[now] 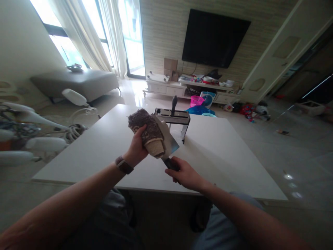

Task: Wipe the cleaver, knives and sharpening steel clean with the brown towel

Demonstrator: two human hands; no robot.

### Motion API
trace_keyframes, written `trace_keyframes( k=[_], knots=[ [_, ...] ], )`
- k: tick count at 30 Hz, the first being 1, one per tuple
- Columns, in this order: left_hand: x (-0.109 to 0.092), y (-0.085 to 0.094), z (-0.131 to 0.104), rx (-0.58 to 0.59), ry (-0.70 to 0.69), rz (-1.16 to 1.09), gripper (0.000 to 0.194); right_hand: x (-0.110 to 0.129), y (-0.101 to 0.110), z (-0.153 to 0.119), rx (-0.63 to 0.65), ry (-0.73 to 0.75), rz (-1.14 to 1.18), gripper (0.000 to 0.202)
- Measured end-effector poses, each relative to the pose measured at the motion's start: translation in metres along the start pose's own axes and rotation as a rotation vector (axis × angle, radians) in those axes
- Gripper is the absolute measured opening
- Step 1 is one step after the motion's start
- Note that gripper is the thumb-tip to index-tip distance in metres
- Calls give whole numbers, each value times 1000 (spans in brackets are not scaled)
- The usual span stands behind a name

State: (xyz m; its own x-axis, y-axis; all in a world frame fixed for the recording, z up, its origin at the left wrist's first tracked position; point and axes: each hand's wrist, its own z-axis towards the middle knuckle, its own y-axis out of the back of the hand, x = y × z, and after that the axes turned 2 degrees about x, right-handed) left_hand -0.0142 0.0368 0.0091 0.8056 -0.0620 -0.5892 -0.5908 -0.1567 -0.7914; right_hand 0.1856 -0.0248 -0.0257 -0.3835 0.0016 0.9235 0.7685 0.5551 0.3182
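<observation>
My left hand (137, 147), with a dark band on its wrist, is closed around a folded grey-brown cloth (153, 131) with a beige underside. My right hand (185, 173) grips the black handle of a scraper (172, 144). Its wide metal blade points away from me and lies against the right side of the cloth, which covers part of it. Both hands are above the white table (221, 156). Just beyond them a metal frame tool (179, 117) with an upright black handle stands on the tabletop.
White lamp arms (49, 144) crowd the left side of the table. A grey bench (78, 81) stands near the window. Against the far wall are a cluttered low cabinet (169, 90), a pink basket (196, 101) and a television (214, 38). Bags (248, 109) lie on the floor.
</observation>
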Motion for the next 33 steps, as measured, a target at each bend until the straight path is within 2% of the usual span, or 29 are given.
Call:
trace_keyframes(
  k=[3,7,10,16,22,25,29,33],
  knots=[
    [-9,3,5,-6,-45,-18,31,0,2,0,85,-38,120,18],
    [-21,6,11,-12,-113,-37,28,3,4,-3,74,-24,110,19],
    [-21,8,13,-31,-124,-29,26,5,4,-6,27,-20,48,24],
    [-5,10,11,-51,-74,13,24,6,1,-7,-38,13,-41,26],
    [15,5,0,-1,10,45,37,3,-3,-6,-90,25,-53,24],
    [30,2,-9,-41,77,82,34,-1,-3,-3,-111,43,-16,25],
    [50,0,-22,-50,181,145,28,-8,0,1,-146,73,38,18],
    [58,0,-31,-34,186,189,31,-12,3,2,-160,63,1,12]
  ],
)
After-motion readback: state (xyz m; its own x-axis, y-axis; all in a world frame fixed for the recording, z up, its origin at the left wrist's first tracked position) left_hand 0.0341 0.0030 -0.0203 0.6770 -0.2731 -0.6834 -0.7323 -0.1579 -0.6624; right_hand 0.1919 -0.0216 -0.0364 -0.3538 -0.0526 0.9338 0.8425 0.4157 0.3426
